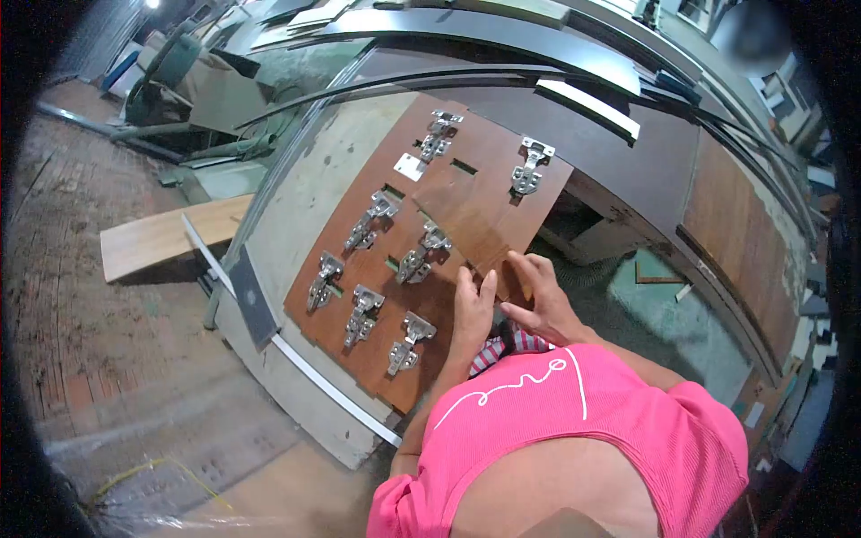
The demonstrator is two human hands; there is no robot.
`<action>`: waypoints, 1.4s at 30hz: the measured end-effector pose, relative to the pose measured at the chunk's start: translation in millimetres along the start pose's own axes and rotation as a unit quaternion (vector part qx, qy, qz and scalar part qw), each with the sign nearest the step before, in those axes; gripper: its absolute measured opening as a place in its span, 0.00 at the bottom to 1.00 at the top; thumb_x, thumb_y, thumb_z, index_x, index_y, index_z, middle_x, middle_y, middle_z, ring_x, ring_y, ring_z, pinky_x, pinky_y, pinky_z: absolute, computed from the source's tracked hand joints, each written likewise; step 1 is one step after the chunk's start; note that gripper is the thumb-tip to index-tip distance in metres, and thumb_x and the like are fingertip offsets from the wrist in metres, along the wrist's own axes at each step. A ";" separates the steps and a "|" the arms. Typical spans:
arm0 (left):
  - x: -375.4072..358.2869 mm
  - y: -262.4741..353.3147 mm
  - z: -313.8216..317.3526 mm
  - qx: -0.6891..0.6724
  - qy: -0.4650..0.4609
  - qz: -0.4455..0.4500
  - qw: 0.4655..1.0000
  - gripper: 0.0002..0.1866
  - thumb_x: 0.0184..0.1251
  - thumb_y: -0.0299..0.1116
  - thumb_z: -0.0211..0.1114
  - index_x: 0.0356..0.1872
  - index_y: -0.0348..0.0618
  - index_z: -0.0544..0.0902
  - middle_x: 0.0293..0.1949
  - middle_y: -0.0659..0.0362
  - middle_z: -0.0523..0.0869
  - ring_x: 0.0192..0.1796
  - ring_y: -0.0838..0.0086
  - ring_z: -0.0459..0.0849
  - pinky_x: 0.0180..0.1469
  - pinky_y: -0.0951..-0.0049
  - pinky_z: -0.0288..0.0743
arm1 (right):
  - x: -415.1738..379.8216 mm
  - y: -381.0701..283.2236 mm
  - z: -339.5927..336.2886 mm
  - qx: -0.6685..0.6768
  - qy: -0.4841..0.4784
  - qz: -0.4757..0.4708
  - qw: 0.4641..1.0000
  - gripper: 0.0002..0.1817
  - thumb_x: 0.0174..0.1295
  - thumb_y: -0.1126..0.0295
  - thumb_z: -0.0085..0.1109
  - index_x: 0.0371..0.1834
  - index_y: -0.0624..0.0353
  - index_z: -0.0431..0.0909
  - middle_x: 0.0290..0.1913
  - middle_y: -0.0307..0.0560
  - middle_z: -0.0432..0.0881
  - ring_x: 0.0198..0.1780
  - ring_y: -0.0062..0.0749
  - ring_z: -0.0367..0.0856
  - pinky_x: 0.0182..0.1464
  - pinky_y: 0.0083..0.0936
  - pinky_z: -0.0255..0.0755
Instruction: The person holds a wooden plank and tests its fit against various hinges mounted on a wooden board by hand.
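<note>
A thin, see-through sheet, which looks like plastic, lies slantwise over the brown board. My left hand grips its near edge, thumb and fingertips close together. On the right side of the same edge, my right hand has bent fingers, with the thumb below them. Where the sheet passes between my fingers is partly hidden. Several metal cabinet hinges stand on the board, among them one hinge left of my left hand and another hinge near the far right corner.
The board rests on a pale bench top. Dark strips and a shiny metal panel run across the back. A wooden plank lies to the left. At right is a brown wooden panel beside an open gap.
</note>
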State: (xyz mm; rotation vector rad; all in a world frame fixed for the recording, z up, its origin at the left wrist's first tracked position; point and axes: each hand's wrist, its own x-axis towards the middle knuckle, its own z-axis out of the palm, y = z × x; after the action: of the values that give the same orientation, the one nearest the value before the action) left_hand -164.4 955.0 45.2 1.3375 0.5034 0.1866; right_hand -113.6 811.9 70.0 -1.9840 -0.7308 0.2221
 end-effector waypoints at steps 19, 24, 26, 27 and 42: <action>79.4 -47.2 140.8 -0.036 -0.030 -0.083 0.995 0.15 0.71 0.36 0.57 0.47 0.35 0.66 0.39 0.52 0.81 0.39 0.76 0.80 0.38 0.73 0.75 | 67.8 110.3 -135.0 0.032 -0.122 0.185 0.974 0.28 0.63 0.61 0.58 0.65 0.56 0.64 0.51 0.63 0.80 0.53 0.54 0.80 0.52 0.36 0.72; 77.0 -52.6 155.4 -0.063 0.005 -0.045 0.997 0.15 0.72 0.35 0.56 0.51 0.37 0.67 0.43 0.54 0.80 0.39 0.76 0.81 0.39 0.78 0.77 | 73.3 125.8 -145.5 0.022 -0.157 0.154 0.975 0.29 0.63 0.61 0.58 0.66 0.56 0.63 0.50 0.63 0.80 0.53 0.53 0.81 0.52 0.37 0.73; 86.8 -56.9 153.4 -0.090 0.014 -0.039 0.995 0.13 0.72 0.34 0.57 0.49 0.37 0.69 0.44 0.54 0.80 0.41 0.76 0.81 0.42 0.76 0.77 | 77.6 126.8 -150.2 0.032 -0.191 0.164 0.967 0.30 0.64 0.59 0.57 0.67 0.58 0.62 0.55 0.64 0.77 0.58 0.50 0.77 0.56 0.35 0.70; 91.5 -51.3 150.5 -0.053 0.029 -0.009 0.998 0.13 0.71 0.34 0.57 0.48 0.37 0.69 0.44 0.54 0.80 0.42 0.76 0.81 0.43 0.76 0.77 | 81.4 125.1 -152.6 0.051 -0.205 0.156 0.965 0.31 0.64 0.58 0.57 0.67 0.58 0.62 0.55 0.63 0.77 0.58 0.48 0.77 0.57 0.34 0.69; 135.3 35.7 102.9 -0.142 0.142 0.068 0.977 0.25 0.72 0.43 0.56 0.61 0.35 0.66 0.55 0.55 0.76 0.55 0.73 0.75 0.57 0.70 0.71 | 180.4 84.7 -90.1 0.214 -0.176 0.083 0.957 0.25 0.67 0.58 0.54 0.60 0.65 0.70 0.46 0.50 0.81 0.46 0.29 0.80 0.48 0.25 0.73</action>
State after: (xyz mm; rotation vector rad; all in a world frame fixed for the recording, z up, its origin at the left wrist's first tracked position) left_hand 6.4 928.3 61.6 1.0703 0.5996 0.5487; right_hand 105.0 820.5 70.1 -1.6022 -0.6693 0.7852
